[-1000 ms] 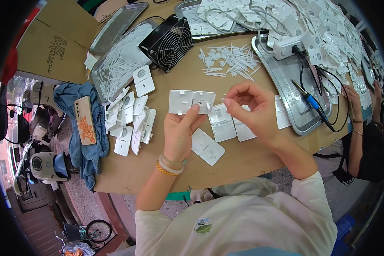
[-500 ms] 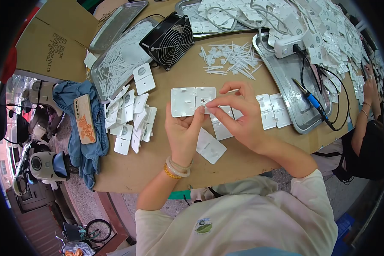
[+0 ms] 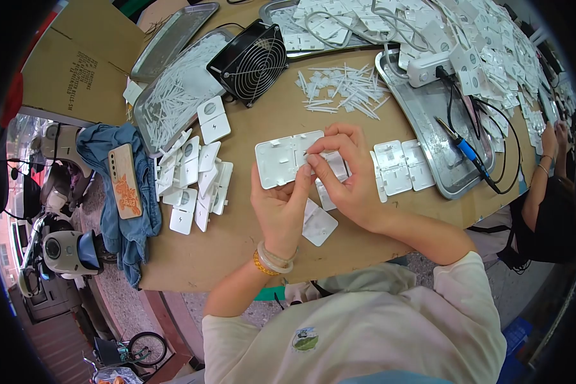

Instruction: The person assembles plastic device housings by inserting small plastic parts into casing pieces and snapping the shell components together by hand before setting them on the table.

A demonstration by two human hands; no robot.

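A flat white plastic panel [image 3: 278, 161] is held up, slightly tilted, over the cardboard-covered table. My left hand [image 3: 280, 208] grips it from below, thumb on its front face. The thumb and index finger of my right hand [image 3: 345, 176] pinch together at the panel's right part; whatever lies between them is too small to make out. Behind and below my hands lie more white panels, one [image 3: 318, 224] nearest the table's front edge and others [image 3: 392, 169] to the right. A pile of small white plastic sticks [image 3: 349, 89] sits beyond.
Stacked white panels [image 3: 201, 176], a black fan [image 3: 253, 63] and a tray of white sticks [image 3: 173, 96] stand left. A phone [image 3: 125, 180] rests on denim. At right are a metal tray [image 3: 451, 182], a blue-handled tool [image 3: 468, 152], cables and a co-worker's hands [image 3: 549, 137].
My right hand has come in from the right to meet the panel, its fingertips now pinched there. The panel has tilted, its right end higher. The co-worker's arm has shifted.
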